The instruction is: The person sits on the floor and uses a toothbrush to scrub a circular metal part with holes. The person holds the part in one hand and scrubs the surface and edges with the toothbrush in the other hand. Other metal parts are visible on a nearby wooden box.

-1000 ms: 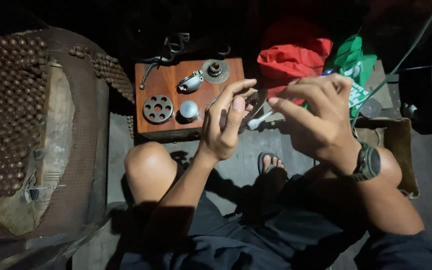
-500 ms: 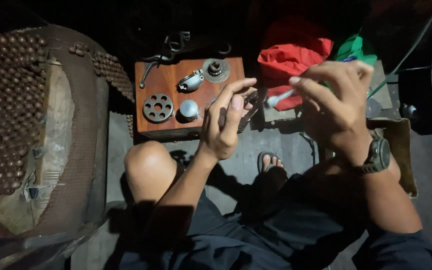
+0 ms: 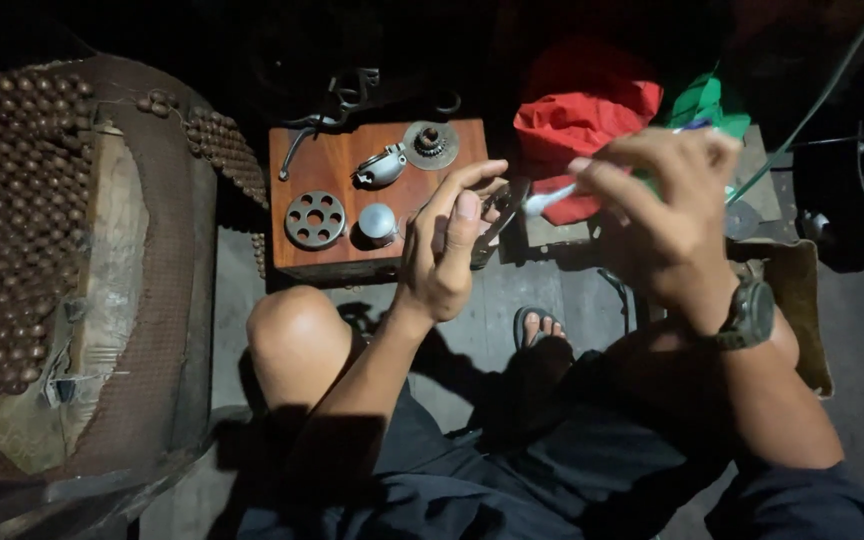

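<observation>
My left hand is raised over the right end of a small wooden board and grips a dark flat metal part between thumb and fingers. My right hand, a watch on its wrist, holds a thin white tool whose tip points at that metal part and nearly touches it. On the board lie a round perforated disc, a small silver cap, a curved metal bracket and a gear.
A worn seat with a brown beaded cover fills the left. Behind the board lie dark metal levers. A red cloth and a green bag sit at the back right. My knees and a sandalled foot are below.
My right hand lifted up and to the right, then came slightly back left, bringing the white tool's tip close to the metal part. My left hand stayed in place.
</observation>
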